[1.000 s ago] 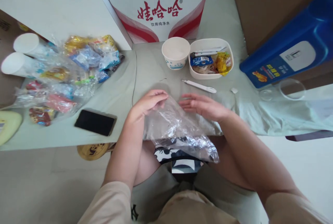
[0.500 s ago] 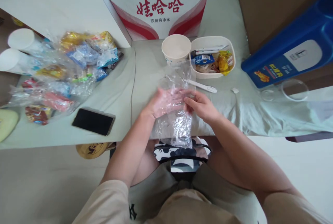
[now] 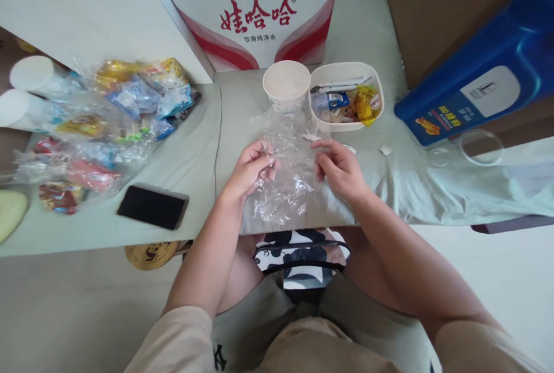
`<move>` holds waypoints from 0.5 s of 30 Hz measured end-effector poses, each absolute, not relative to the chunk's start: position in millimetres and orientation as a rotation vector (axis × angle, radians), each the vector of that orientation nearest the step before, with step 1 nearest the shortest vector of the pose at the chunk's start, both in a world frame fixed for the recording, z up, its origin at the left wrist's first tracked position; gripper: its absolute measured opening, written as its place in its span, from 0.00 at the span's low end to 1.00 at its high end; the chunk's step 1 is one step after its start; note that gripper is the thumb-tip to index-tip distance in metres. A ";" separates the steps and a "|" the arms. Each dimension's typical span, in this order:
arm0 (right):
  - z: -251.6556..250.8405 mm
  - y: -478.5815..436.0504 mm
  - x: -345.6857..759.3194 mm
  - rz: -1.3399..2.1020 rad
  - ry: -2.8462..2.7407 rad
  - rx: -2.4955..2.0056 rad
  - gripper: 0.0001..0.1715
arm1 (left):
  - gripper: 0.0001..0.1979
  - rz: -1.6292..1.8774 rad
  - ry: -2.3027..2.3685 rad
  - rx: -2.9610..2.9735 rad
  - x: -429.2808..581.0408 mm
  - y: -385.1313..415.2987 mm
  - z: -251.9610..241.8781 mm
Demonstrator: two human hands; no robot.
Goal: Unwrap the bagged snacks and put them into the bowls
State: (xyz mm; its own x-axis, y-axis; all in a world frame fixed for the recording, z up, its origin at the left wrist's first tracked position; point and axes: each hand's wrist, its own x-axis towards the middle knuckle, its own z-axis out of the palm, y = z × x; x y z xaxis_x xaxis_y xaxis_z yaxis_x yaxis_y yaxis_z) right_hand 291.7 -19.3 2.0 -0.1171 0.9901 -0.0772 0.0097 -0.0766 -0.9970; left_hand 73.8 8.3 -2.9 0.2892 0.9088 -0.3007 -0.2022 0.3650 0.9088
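A crumpled, see-through plastic bag (image 3: 288,185) is spread between my two hands above the cloth-covered surface. My left hand (image 3: 251,171) is closed on the bag's left side, thumb pressed against curled fingers. On the opposite side, my right hand (image 3: 340,168) has thumb and fingers bent in at the bag's edge. Partly behind my right hand lies a slim white plastic tool (image 3: 310,137), whose kind I cannot make out. Just beyond the bag stand a paper bowl (image 3: 286,85) and a cream rectangular tub (image 3: 379,108) with small wrapped packets in it.
Bagged snacks (image 3: 130,113) and white paper cups (image 3: 32,75) lie at the left, with a black phone (image 3: 153,206) nearer me. A white carton (image 3: 259,15) stands at the back. At right are a tall blue container (image 3: 467,78) and a clear plastic cup (image 3: 480,148).
My left hand has gone from spread fingers inside or behind the film to a closed grip at its left side. My hands have moved apart, and the bag is stretched wider.
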 end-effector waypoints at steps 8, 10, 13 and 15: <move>3.2 -21.6 291.5 1.114 -1.405 -1.266 0.06 | 0.38 0.785 0.950 0.981 76.1 1.5 -7.9; 4.0 -21.1 292.1 1.137 -1.380 -1.258 0.07 | 0.23 0.878 1.060 1.002 79.9 0.8 -7.9; 5.3 -20.4 292.6 1.237 -1.317 -1.190 0.10 | 0.15 0.893 1.064 0.913 81.0 1.0 -4.2; 5.5 -20.4 292.6 1.265 -1.285 -1.153 0.11 | 0.16 0.876 1.051 0.823 78.8 2.0 -0.7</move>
State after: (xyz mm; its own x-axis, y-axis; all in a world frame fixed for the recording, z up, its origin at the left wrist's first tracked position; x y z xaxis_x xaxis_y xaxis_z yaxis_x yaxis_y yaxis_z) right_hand 292.6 -20.4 5.5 -0.0920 0.9956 0.0157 -0.0002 0.0158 -0.9999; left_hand 78.8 2.0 -0.7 0.2469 0.8963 -0.3682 -0.2005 0.4190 0.8856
